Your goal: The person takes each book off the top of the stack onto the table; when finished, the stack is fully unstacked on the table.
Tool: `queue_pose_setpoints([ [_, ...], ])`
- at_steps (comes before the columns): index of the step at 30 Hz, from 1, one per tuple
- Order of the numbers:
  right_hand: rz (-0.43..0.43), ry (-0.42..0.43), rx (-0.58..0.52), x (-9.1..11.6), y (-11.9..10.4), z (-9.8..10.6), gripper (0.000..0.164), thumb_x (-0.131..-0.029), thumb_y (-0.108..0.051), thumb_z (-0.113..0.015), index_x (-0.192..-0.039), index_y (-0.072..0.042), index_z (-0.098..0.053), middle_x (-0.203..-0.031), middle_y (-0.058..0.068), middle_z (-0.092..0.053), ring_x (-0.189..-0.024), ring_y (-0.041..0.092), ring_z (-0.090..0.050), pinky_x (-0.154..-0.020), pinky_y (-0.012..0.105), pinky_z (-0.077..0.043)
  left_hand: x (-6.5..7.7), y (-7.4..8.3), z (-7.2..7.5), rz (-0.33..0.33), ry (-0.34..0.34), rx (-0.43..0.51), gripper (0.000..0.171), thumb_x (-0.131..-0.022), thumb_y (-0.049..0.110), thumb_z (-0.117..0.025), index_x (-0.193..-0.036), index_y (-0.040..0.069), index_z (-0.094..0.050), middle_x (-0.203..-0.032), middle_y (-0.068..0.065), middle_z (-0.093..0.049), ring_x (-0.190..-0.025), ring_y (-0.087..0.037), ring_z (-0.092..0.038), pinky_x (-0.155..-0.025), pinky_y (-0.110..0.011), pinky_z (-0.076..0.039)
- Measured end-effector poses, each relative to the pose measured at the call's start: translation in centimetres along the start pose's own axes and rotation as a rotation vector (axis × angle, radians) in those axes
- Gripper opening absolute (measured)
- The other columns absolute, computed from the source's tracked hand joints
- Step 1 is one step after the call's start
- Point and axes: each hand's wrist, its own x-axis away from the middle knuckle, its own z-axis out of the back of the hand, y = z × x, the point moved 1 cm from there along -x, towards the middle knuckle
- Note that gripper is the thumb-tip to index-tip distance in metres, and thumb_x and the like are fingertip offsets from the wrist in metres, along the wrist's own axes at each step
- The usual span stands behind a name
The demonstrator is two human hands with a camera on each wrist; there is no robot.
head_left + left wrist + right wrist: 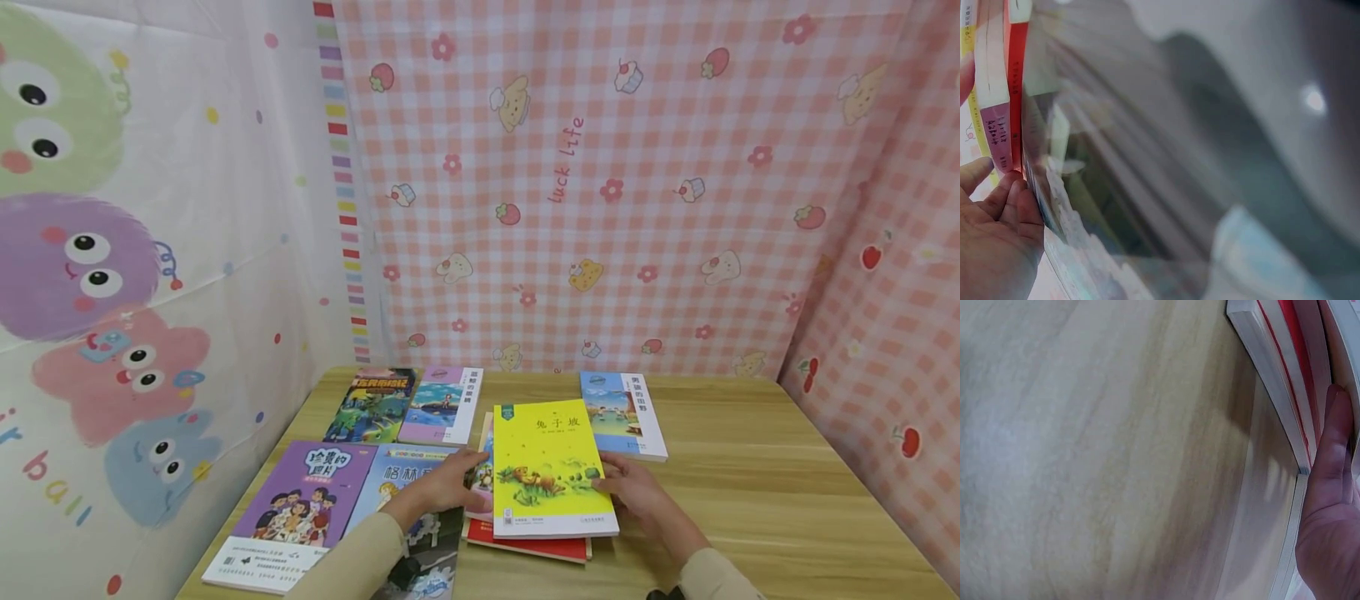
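Note:
A yellow book (551, 475) with a white bottom strip lies on top of a stack at the table's middle. Under it show a pink book (996, 134) and a red book (525, 543). My left hand (442, 483) is at the stack's left side, fingertips against the spines of the yellow, pink and red books. At the right edge of the yellow book, my right hand (641, 493) pinches it, thumb over the cover and fingers beneath. The right wrist view shows those fingers (1335, 434) along the book's underside, above the red-edged books.
Left of the stack lie a purple book (303, 500), a light blue book (390, 467) and a dark-covered book (427, 558). Behind them are a dinosaur-cover book (371, 406) and a pink-and-white book (442, 406). A blue-and-white book (622, 417) lies behind the stack. Printed curtains (585, 167) surround the wooden table (757, 475).

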Motion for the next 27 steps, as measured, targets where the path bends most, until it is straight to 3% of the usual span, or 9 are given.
queue_pose_setpoints([
  [6, 0.006, -0.014, -0.004, 0.0, -0.1, 0.1, 0.060, -0.097, 0.000, -0.058, -0.151, 0.005, -0.032, -0.143, 0.029, -0.046, -0.099, 0.029, -0.067, -0.078, 0.044, -0.056, 0.1, 0.0, 0.1, -0.004, 0.000, -0.004, 0.084, -0.080, 0.023, -0.084, -0.151, 0.011, -0.043, -0.148, -0.016, -0.039, -0.137, -0.039, -0.034, -0.108, -0.061, -0.031],
  [17, 0.059, -0.052, -0.053, 0.1, -0.3, 0.8, 0.062, -0.097, 0.001, -0.055, -0.153, 0.006, -0.028, -0.145, 0.029, -0.044, -0.101, 0.028, -0.066, -0.082, 0.042, -0.056, 0.1, 0.0, 0.0, 0.025, 0.006, -0.018, 0.084, -0.079, 0.029, -0.084, -0.151, 0.013, -0.044, -0.152, -0.016, -0.036, -0.139, -0.039, -0.032, -0.110, -0.061, -0.029],
  [20, 0.069, -0.085, -0.067, 0.1, -0.5, 1.4, 0.063, -0.099, -0.001, -0.055, -0.154, 0.004, -0.025, -0.147, 0.027, -0.043, -0.102, 0.027, -0.067, -0.083, 0.041, -0.056, 0.1, -0.1, 0.0, 0.034, -0.002, -0.015, 0.084, -0.079, 0.028, -0.084, -0.151, 0.013, -0.044, -0.152, -0.017, -0.035, -0.139, -0.039, -0.031, -0.110, -0.062, -0.028],
  [27, 0.101, -0.047, -0.051, -0.1, -1.1, 3.8, 0.065, -0.099, -0.006, -0.058, -0.154, 0.003, -0.026, -0.142, 0.027, -0.049, -0.098, 0.023, -0.068, -0.079, 0.039, -0.057, 0.1, -0.2, 0.1, 0.023, -0.001, -0.017, 0.084, -0.080, 0.028, -0.084, -0.152, 0.012, -0.042, -0.155, -0.017, -0.032, -0.143, -0.040, -0.027, -0.110, -0.061, -0.028],
])
